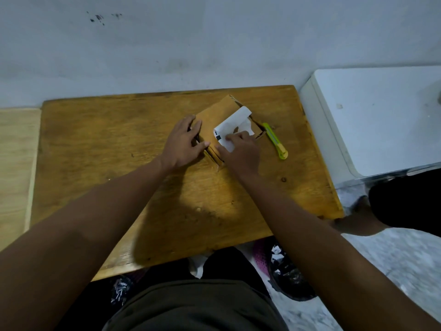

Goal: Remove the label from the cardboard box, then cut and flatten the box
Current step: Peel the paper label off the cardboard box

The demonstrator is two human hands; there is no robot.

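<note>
A small brown cardboard box (pixel 218 112) lies on the wooden table (pixel 107 149), turned at an angle. A white label (pixel 235 124) with black print is partly peeled from the box's top, its far end curled up. My right hand (pixel 241 151) pinches the near edge of the label. On the box's left side rests my left hand (pixel 185 142), fingers spread flat and holding the box down. A green and yellow utility knife (pixel 275 140) lies on the table just right of the box, touched by neither hand.
A white appliance (pixel 372 120) stands right of the table against the grey wall. Under the table's front edge sits a pink-rimmed bin (pixel 284 268) lined with a black bag. A paler wooden surface (pixel 14 163) adjoins the table on the left.
</note>
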